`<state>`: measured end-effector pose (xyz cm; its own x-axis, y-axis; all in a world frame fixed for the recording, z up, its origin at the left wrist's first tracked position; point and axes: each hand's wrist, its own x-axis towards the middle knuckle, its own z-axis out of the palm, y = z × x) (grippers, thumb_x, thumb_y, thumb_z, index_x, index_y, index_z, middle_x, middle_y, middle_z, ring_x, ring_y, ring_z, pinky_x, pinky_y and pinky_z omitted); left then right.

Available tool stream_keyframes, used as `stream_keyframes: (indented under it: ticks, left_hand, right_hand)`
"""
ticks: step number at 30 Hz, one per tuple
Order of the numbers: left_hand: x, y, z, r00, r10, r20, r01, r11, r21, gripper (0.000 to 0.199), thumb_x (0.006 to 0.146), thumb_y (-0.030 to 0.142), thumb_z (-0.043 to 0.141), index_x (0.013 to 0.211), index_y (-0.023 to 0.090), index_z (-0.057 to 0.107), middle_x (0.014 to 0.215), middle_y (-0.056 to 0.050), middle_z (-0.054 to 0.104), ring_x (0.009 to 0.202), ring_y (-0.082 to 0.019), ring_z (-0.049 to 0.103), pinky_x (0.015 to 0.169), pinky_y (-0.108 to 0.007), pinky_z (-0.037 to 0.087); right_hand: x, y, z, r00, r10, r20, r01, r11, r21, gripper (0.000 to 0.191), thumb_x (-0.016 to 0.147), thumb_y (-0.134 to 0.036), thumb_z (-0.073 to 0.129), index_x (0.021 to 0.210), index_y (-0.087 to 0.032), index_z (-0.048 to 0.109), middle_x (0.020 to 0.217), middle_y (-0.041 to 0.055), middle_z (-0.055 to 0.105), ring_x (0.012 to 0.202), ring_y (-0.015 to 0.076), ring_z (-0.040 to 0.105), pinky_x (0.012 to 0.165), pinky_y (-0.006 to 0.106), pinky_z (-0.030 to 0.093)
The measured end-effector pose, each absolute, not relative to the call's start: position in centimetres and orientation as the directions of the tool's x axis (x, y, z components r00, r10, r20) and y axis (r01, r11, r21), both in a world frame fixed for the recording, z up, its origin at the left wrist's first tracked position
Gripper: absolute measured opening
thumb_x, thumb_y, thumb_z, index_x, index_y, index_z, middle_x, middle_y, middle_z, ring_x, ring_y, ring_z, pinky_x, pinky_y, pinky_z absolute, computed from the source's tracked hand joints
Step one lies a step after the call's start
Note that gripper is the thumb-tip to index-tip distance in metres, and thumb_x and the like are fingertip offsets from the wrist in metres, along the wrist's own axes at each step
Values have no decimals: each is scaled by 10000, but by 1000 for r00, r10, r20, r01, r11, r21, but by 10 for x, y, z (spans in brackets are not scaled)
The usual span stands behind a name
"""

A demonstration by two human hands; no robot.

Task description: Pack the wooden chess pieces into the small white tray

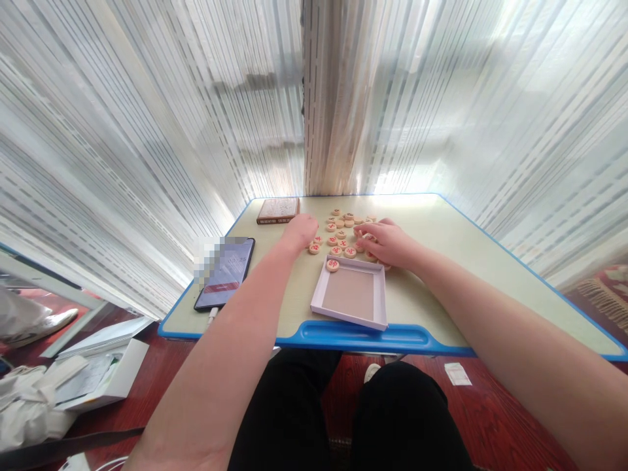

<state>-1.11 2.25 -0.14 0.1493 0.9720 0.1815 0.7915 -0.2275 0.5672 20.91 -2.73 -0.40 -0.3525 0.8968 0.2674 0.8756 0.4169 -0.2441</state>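
Note:
Round wooden Chinese chess pieces (pixel 341 234) with red characters lie in a loose cluster near the middle of the table. My left hand (pixel 301 229) is at the cluster's left side, its fingers curled closed; whatever they may hold is hidden. On the right side, my right hand (pixel 385 243) rests with fingers apart over several pieces, touching and partly covering them. In front of the cluster sits a shallow open box tray (pixel 349 294). One red-marked chess piece (pixel 332 265) lies in its far left corner.
A brown box lid or book (pixel 278 210) lies at the back left. A phone (pixel 226 271) with a plugged-in cable is on the left. The table (pixel 471 275) has a raised blue edge. A curtain (pixel 275 98) hangs behind. An open white box (pixel 105 376) stands on the floor.

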Motion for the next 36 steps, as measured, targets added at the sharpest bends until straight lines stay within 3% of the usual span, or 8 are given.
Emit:
stream_keyframes:
  ticks: [4,9,13,16,21,28,33,36]
  left_hand:
    - [-11,14,1,170,981,91,851,-193,488,223,713,155,450,829,186,638,976,-102,710,873,-236,644,724,-334,494]
    - [-12,5,9,259,966,15,915,-251,317,247,754,203,469,921,189,650,1074,-115,689,982,-253,630,804,-328,476]
    - [-16,1,16,276,959,-59,904,-238,356,351,766,248,473,1081,176,609,1203,-127,639,1052,-255,608,852,-330,467]
    - [-19,-5,22,339,931,-137,892,-271,363,474,686,222,520,1154,168,569,1253,-133,607,1068,-260,599,839,-316,473]
    - [-19,-12,24,343,928,-145,895,-276,350,610,603,176,548,1211,167,510,1278,-140,580,1071,-256,596,811,-281,476]
    - [-18,-13,22,339,925,-171,906,-271,325,505,622,179,554,1121,178,475,1229,-122,560,1055,-236,555,817,-299,457]
    - [-16,-9,18,348,924,-155,916,-300,266,329,660,155,539,984,189,501,1146,-91,564,1033,-234,523,824,-315,436]
    - [-15,-6,14,373,920,-123,910,-336,245,271,673,175,548,941,191,518,1131,-88,556,1025,-240,515,844,-329,427]
  right_hand:
    - [210,-26,-5,-342,895,286,880,412,-238,347,856,-359,481,1125,-227,656,938,58,718,992,268,535,898,406,434]
    - [210,-24,-6,-359,893,273,882,420,-214,343,864,-376,464,1048,-219,708,1029,72,705,1016,273,545,931,426,420]
    - [210,-29,-2,-375,879,294,861,448,-242,337,852,-404,485,989,-224,735,1115,74,676,1072,298,521,970,465,394]
    - [209,-38,7,-432,847,310,800,519,-302,324,786,-429,579,988,-229,734,1119,88,655,1123,307,491,985,466,391]
    - [202,-49,12,-542,816,200,738,576,-351,159,695,-290,645,814,-243,740,1007,63,662,1075,279,512,950,431,419]
    - [200,-42,-2,-570,775,272,717,631,-297,112,699,-223,651,763,-242,741,998,57,661,1005,266,515,904,428,443]
    - [197,-41,-4,-577,736,353,683,672,-286,91,727,-256,670,764,-243,752,926,58,673,943,249,544,858,402,463]
    - [193,-42,-3,-542,725,424,668,678,-306,177,801,-321,611,804,-215,753,881,79,680,890,238,579,830,400,477]
